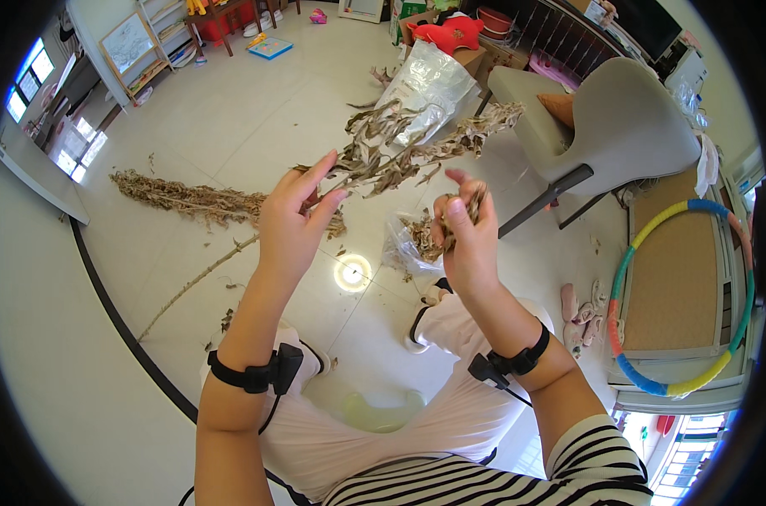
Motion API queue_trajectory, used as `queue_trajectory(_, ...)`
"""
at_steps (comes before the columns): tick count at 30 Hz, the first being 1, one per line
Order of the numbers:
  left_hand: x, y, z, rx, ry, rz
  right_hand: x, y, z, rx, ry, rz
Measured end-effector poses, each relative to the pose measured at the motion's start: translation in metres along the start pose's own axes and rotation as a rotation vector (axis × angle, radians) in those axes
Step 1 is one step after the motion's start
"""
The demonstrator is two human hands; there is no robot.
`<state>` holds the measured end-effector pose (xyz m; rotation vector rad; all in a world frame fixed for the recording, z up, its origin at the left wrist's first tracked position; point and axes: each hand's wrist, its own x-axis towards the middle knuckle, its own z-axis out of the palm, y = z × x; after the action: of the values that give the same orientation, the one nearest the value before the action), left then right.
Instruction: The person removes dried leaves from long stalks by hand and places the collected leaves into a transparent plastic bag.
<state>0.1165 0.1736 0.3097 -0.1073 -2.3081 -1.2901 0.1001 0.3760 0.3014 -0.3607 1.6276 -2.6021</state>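
My left hand (301,209) grips the stem of a dried, leafy plant branch (383,158), which reaches up and right past my right hand. In my right hand (465,221) is a bunch of crumpled dry leaves (475,203), the fingers curled around it. Below that hand, a clear plastic bag (399,243) on the floor holds more dry leaves (422,235). A pile of dried leafy stalks (193,201) lies on the floor beyond my left forearm, and a long bare stem (196,281) slants down and left from under that wrist.
A whitish plastic sack (430,85) lies ahead by a cardboard box (478,58) and red plush toy (449,33). At right are a grey chair (636,120), a colourful hoop (618,284) and shoes (582,313). Leaf crumbs dot the tiles.
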Motion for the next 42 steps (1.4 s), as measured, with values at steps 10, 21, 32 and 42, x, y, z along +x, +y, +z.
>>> queue_trajectory(10,-0.013,-0.001,0.006,0.135,0.057,0.244,0.013,-0.025,0.004,-0.244,-0.062,0.245)
queue_trajectory(21,-0.001,-0.014,-0.018,0.115,-0.057,0.207,0.018,-0.035,-0.023,0.197,-0.355,0.431)
queue_trajectory(32,0.002,-0.021,-0.011,0.092,-0.087,0.339,0.022,-0.033,-0.034,0.584,-0.438,0.514)
queue_trajectory(42,0.008,-0.037,-0.032,0.069,0.062,0.213,0.042,-0.102,-0.092,1.134,-0.362,-0.124)
